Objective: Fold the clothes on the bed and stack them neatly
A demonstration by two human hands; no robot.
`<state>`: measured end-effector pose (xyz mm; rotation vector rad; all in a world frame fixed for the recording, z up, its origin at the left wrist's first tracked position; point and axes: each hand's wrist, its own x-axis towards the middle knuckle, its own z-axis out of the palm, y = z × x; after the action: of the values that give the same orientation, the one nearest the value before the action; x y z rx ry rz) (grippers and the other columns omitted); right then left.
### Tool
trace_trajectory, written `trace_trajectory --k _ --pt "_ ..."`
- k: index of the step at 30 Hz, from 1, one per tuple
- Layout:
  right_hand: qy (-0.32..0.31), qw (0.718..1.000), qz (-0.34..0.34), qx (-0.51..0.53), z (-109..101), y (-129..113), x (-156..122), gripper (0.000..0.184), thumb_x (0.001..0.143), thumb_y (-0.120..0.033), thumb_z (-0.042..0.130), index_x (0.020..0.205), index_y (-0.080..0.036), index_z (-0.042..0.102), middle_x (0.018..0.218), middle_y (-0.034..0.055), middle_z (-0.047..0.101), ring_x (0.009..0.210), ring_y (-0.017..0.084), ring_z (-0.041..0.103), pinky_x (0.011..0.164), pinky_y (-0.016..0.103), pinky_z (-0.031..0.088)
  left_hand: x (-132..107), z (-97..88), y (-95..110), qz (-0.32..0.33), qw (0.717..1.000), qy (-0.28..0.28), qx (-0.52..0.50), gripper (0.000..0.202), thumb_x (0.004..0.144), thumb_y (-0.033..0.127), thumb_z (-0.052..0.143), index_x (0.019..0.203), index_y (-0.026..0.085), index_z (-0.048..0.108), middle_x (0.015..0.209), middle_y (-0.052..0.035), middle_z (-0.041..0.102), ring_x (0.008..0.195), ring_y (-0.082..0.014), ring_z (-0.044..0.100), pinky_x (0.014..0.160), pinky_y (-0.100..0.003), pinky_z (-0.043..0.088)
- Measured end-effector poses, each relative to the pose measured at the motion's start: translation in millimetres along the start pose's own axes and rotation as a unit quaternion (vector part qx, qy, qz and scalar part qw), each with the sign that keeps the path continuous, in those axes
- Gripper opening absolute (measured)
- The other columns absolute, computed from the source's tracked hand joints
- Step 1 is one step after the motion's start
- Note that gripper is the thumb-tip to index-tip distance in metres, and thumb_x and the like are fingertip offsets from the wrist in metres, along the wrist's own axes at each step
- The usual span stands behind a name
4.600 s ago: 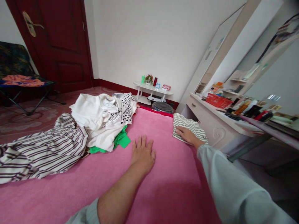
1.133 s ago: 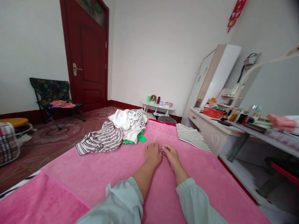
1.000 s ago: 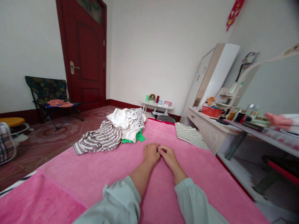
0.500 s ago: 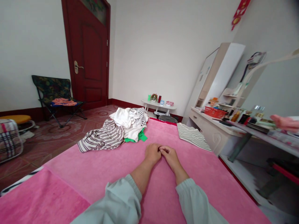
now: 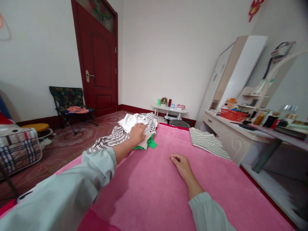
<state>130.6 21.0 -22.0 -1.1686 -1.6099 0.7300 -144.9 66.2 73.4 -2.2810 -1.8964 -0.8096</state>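
Observation:
My left hand [image 5: 138,133] reaches onto a heap of clothes on the pink bed cover [image 5: 154,186] and is over a white garment [image 5: 131,120]. Its fingertips point down and away, so whether they grip the fabric is hidden. Around it in the heap are a black-and-white striped garment [image 5: 112,138], a white piece with black dots [image 5: 152,121] and a green cloth [image 5: 151,142]. My right hand [image 5: 181,163] rests over the cover with curled fingers and thumb together, holding nothing visible. A flat striped garment [image 5: 208,142] lies at the far right edge.
Along the right stands a white dresser [image 5: 216,126] with a red basket [image 5: 233,115] and bottles. A low white table [image 5: 168,110] is by the far wall. To the left are a folding chair [image 5: 74,109], a plaid bag [image 5: 20,147] and a yellow stool [image 5: 37,126].
My hands have parted. The left has moved forward and left onto the clothes heap, while the right stays over the bed cover. The view has turned slightly left.

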Motion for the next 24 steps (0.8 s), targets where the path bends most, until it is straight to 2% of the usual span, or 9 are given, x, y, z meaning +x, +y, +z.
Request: trace_trajectory --k 2,4,8,11,14,17,19,21,24 --pt "0.0 1.0 0.0 -0.006 0 1 0 0.026 0.07 -0.039 0.059 0.078 -0.018 0.072 0.085 0.0087 0.072 0.084 0.025 0.064 0.082 0.037 0.048 9 -8.7 -25 -0.068 0.994 0.023 0.079 0.075 0.068 0.034 0.07 0.136 0.02 0.04 0.14 -0.0136 0.04 0.127 -0.0315 0.037 0.102 -0.041 0.034" --pt "0.001 1.0 -0.001 -0.01 0 2 0 0.025 0.071 -0.037 0.058 0.078 -0.018 0.072 0.086 0.0086 0.072 0.084 0.024 0.065 0.082 0.037 0.048 13 -10.3 -44 -0.108 0.988 0.009 0.11 0.079 0.063 0.041 0.074 0.133 0.019 0.042 0.133 -0.0141 0.047 0.12 -0.031 0.043 0.098 -0.039 0.038" --pt "0.003 1.0 -0.008 -0.009 1 5 0 0.023 0.072 -0.035 0.057 0.078 -0.018 0.072 0.086 0.0082 0.072 0.084 0.024 0.064 0.081 0.036 0.048 18 -7.7 -62 -0.145 0.985 0.009 0.093 0.042 0.076 0.037 0.062 0.113 0.018 0.058 0.113 -0.0114 0.061 0.106 -0.0272 0.055 0.088 -0.033 0.042" --pt "0.009 1.0 -0.009 0.004 3 7 1 0.021 0.071 -0.034 0.06 0.077 -0.017 0.072 0.085 0.0078 0.072 0.083 0.023 0.064 0.08 0.035 0.048 26 -15.1 -56 -0.157 0.985 0.024 0.073 0.027 0.081 0.032 0.053 0.101 0.017 0.064 0.101 -0.0114 0.066 0.097 -0.027 0.06 0.08 -0.033 0.045" --pt "0.039 0.997 0.022 0.066 4 4 2 0.024 0.07 -0.037 0.065 0.078 -0.016 0.072 0.08 0.0069 0.071 0.078 0.021 0.063 0.075 0.033 0.049 33 -30.5 -27 -0.123 0.989 0.075 0.043 0.029 0.084 0.03 0.047 0.106 0.021 0.063 0.107 -0.0082 0.065 0.102 -0.025 0.059 0.083 -0.032 0.045" --pt "0.118 0.97 0.095 0.192 -2 -3 3 0.038 0.068 -0.048 0.068 0.088 -0.016 0.069 0.084 0.0066 0.069 0.071 0.018 0.063 0.062 0.029 0.05 22 -39.0 26 0.034 0.987 0.139 -0.072 0.029 0.079 0.023 0.052 0.104 0.02 0.064 0.108 -0.0055 0.064 0.104 -0.0224 0.056 0.09 -0.032 0.043" --pt "0.164 0.938 0.134 0.275 -10 -7 2 0.045 0.067 -0.053 0.068 0.094 -0.017 0.066 0.093 0.0078 0.068 0.073 0.018 0.064 0.059 0.027 0.05 -1 -33.2 66 0.134 0.974 0.097 -0.152 0.03 0.074 0.015 0.054 0.102 0.019 0.065 0.106 -0.0059 0.064 0.103 -0.0221 0.056 0.092 -0.033 0.043" --pt "0.177 0.914 0.16 0.329 -19 -10 2 0.048 0.069 -0.058 0.065 0.095 -0.017 0.064 0.1 0.0094 0.067 0.078 0.019 0.065 0.061 0.028 0.052 -35 -18.1 102 0.189 0.963 0.026 -0.191 0.027 0.074 0.012 0.052 0.096 0.02 0.068 0.099 -0.006 0.066 0.096 -0.0204 0.059 0.086 -0.032 0.045" --pt "0.161 0.908 0.179 0.343 -27 -11 1 0.049 0.071 -0.06 0.062 0.096 -0.018 0.062 0.102 0.0104 0.066 0.084 0.021 0.065 0.064 0.029 0.053 -86 9.9 136 0.276 0.933 -0.107 -0.204 0.025 0.075 0.009 0.052 0.083 0.024 0.07 0.084 -0.0022 0.071 0.078 -0.0166 0.063 0.07 -0.028 0.048"
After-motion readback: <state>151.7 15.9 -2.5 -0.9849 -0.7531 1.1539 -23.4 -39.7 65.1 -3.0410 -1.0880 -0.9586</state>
